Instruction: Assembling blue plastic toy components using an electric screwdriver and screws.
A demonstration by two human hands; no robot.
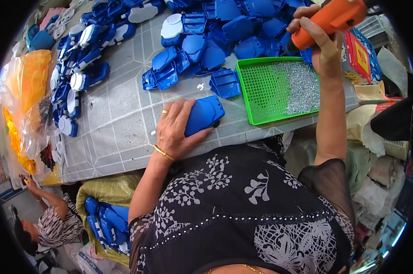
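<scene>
My left hand [173, 128] is closed round a blue plastic housing [202, 115] lying near the table's front edge. A dark bit shows at the housing's lower right corner. Raised at the right, my right hand [323, 48] grips an orange power screwdriver [332, 20], its dark tip pointing down and left. Beneath that forearm sits a green perforated tray [244, 93] with many small silvery screws [298, 86] heaped in its right part. A single blue ribbed shell [224, 83] lies between the tray and the housing. Beside it is a small white piece [200, 86].
Blue shells [238, 29] are piled at the back; blue-and-white assembled pieces [78, 82] line the left. A clear bag of orange parts [28, 91] is at the far left. Below the table stands a sack [90, 187] of blue pieces. Another person [55, 219] is at lower left.
</scene>
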